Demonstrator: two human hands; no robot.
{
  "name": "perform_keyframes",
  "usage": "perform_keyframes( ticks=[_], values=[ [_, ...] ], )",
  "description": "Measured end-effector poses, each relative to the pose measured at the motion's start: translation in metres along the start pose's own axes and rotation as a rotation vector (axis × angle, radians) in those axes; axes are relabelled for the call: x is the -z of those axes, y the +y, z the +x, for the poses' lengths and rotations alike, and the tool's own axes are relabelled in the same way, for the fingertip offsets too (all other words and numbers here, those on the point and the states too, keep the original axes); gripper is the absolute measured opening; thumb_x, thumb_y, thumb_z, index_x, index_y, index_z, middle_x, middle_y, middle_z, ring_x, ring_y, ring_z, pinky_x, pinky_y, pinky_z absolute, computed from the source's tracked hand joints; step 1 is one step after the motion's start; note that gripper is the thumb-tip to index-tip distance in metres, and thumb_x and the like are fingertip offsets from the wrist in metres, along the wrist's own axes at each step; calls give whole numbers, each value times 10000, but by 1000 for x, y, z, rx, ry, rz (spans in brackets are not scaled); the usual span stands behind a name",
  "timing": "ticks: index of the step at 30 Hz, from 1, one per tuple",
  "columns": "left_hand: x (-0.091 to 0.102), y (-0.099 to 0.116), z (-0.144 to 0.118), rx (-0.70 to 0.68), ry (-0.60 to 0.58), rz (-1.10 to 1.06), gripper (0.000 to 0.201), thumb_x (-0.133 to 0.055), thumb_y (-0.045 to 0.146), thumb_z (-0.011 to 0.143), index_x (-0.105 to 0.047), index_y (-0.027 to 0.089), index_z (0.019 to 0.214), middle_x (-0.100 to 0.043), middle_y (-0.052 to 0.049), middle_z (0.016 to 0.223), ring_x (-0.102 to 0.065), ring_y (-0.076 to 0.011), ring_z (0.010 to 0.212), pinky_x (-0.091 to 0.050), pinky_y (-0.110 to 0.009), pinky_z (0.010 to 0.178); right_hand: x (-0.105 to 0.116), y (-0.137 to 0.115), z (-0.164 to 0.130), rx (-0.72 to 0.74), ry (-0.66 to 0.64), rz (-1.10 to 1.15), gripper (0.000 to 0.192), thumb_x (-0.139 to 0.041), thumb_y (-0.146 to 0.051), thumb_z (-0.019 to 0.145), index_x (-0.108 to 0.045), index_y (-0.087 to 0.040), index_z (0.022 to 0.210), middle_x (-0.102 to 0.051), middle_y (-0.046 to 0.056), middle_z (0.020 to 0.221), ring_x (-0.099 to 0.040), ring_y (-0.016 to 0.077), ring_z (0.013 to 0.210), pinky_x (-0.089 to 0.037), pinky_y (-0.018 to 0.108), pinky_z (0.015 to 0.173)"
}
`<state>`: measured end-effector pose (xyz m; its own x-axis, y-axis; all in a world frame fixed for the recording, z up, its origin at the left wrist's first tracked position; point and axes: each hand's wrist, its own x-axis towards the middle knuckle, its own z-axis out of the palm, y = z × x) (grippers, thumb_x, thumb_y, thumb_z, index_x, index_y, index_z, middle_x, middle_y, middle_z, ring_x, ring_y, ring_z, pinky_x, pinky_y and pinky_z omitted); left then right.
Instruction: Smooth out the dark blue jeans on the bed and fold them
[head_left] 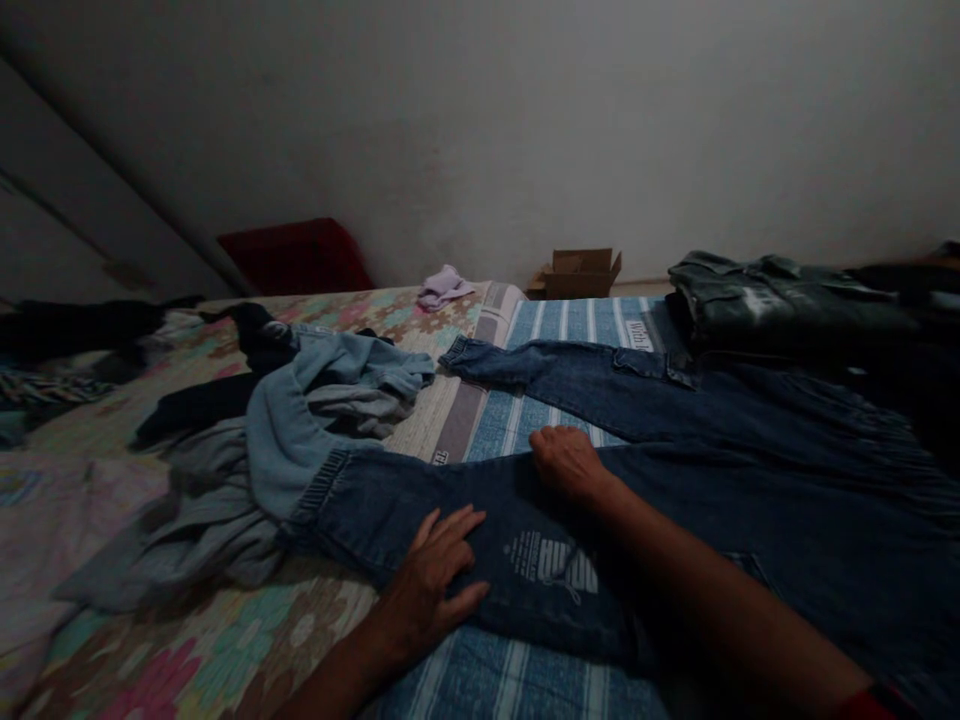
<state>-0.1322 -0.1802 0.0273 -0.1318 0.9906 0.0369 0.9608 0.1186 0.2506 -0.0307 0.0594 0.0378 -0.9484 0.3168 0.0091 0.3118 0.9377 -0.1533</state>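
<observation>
Two hands on one pair of dark blue jeans (675, 470), which lies spread across the bed (525, 680), long axis running left to right, cuffs to the left, waist off to the right. Left hand (439, 575) rests flat, fingers splayed, on the near leg beside the white print, grasping nothing. Right hand (566, 462) is farther out, loosely curled at that leg's upper edge; whether it pinches cloth I cannot tell. Just left of the cuff sits a heap of pale clothes (300, 450).
</observation>
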Motion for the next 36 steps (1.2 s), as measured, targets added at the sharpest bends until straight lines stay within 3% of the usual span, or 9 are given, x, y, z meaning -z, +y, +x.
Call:
perform_keyframes(
  ticks=[6,9,12,17,20,25,31,36],
  values=[
    [11,6,2,44,-61,29,86,-597,262,802,-543,207,763,-576,-117,1324,-505,-305,1244,-326,-599,1043,-9,17,-3,-83,26,45,327,-302,-229,968,-608,-132,1033,-649,132,1017,-619,217,934,-422,282,738],
    [17,14,22,34,-16,28,88,-547,259,849,-572,200,789,-641,-123,1222,-566,-271,1171,-409,-508,1008,-6,17,-5,-76,26,68,387,-325,-387,976,-629,-149,995,-654,111,1020,-625,205,927,-421,268,727],
    [13,22,52,-33,46,42,167,-504,268,890,-607,174,981,-594,-144,1287,-506,-248,1245,-395,-448,1039,-1,16,-7,-71,8,78,411,-365,-458,955,-649,-162,974,-660,96,1025,-632,201,920,-422,267,717],
    [-15,21,80,-40,-34,132,525,-539,383,881,-453,164,1350,-386,-160,1478,-333,-306,1374,-277,-561,1094,9,29,-11,-56,-57,90,355,-461,-473,906,-673,-196,976,-685,72,1015,-641,191,918,-413,253,696],
    [-26,14,77,-33,-60,168,567,-499,422,903,-376,223,1420,-336,-115,1512,-300,-284,1393,-240,-557,1110,16,51,-17,-75,-113,94,339,-529,-492,859,-691,-207,947,-711,67,944,-653,195,882,-403,245,662],
    [-26,9,69,34,-59,226,549,-461,444,921,-373,249,1427,-324,-90,1521,-296,-280,1395,-229,-569,1105,18,81,-28,-151,-155,72,251,-593,-430,824,-713,-220,893,-727,67,906,-664,199,850,-393,240,638],
    [-16,10,63,47,-90,199,536,-456,434,925,-392,224,1414,-341,-99,1511,-301,-272,1393,-256,-556,1103,6,76,-33,-240,-93,24,301,-470,-384,916,-692,-182,941,-714,119,951,-655,227,897,-392,275,687],
    [-1,-6,44,56,-24,97,419,-461,395,911,-546,182,1262,-491,-128,1410,-435,-256,1314,-353,-478,1074,13,61,-45,-252,1,-16,284,-389,-242,942,-650,-139,983,-666,161,1021,-600,256,962,-368,336,776]
  ],
)
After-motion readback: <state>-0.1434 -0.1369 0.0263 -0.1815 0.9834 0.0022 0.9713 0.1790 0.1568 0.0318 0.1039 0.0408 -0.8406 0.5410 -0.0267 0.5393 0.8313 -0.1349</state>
